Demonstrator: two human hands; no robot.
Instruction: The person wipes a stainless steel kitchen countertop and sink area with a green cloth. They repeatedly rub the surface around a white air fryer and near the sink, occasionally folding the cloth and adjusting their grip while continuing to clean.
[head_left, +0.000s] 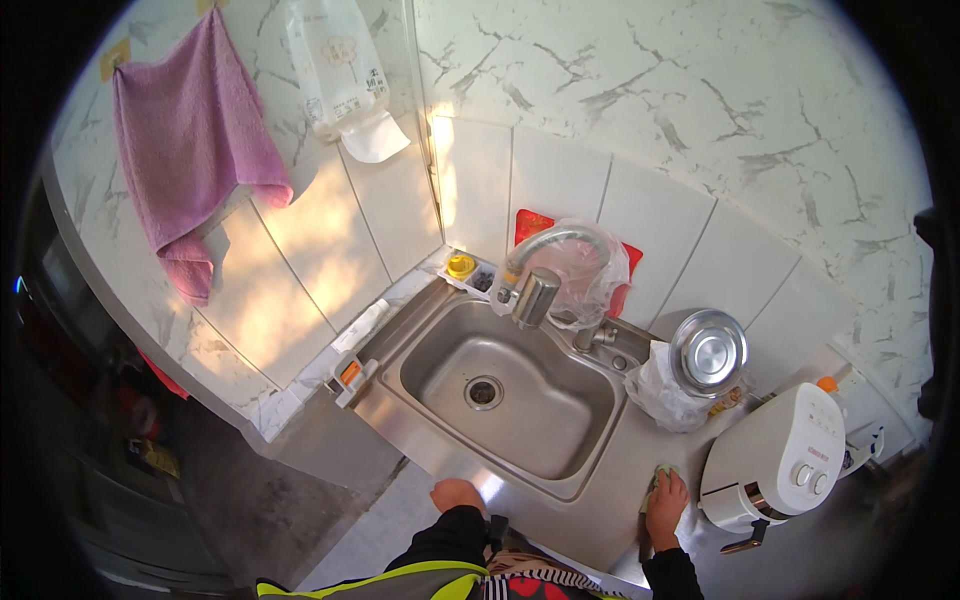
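Observation:
My right hand (666, 504) presses a pale green cloth (663, 472) flat against the stainless steel countertop (600, 525), between the sink and the white air fryer. The fingers cover most of the cloth. By the counter's front edge, left of centre, my left hand (456, 493) looks compact and rounded. Its fingers cannot be made out, and no object shows in it. Before me lies the stainless steel sink (540, 420), with a drain (484, 392) in its basin. A curved faucet (534, 296) with a metal cylinder at its spout rises behind the basin, partly covered by clear plastic.
The air fryer (780, 450) stands right of my right hand, its handle pointing forward. A round metal lid (709, 352) sits on a white plastic bag (664, 390) behind. A pink towel (187, 142) and a tissue pack (337, 67) hang on the left wall.

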